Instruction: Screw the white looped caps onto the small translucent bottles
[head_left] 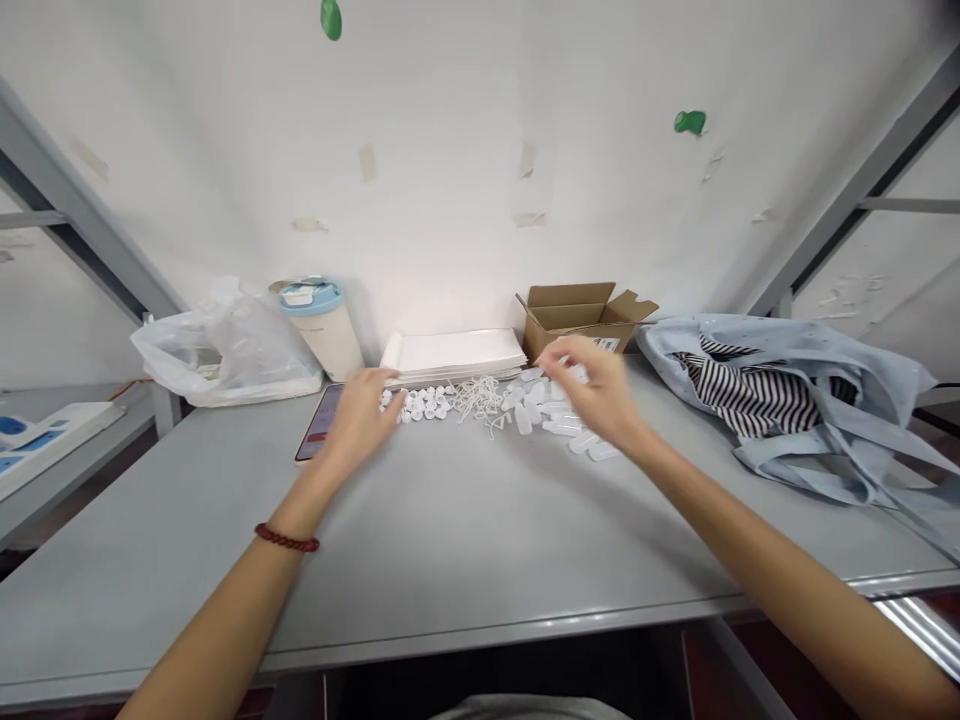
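Observation:
My left hand [365, 412] is over the left end of a cluster of small white round pieces [429, 403]. Its thumb and forefinger are apart, with nothing visible held between them. My right hand [596, 385] hovers above a spread of flat translucent oblong pieces [523, 418], its fingertips drawn together in a pinch. Whether a small piece sits in that pinch is hard to make out. Between the two groups lies a tangle of thin white strings [480, 398]. A phone [313, 430] lies partly behind my left wrist.
A stack of white sheets or envelopes [454, 350] lies behind the pieces, beside an open cardboard box [574, 310]. On the left of the grey table [480, 540] stand a plastic bag [232, 350] and a blue-lidded cup [322, 325]. A light blue cloth bag [795, 400] lies right.

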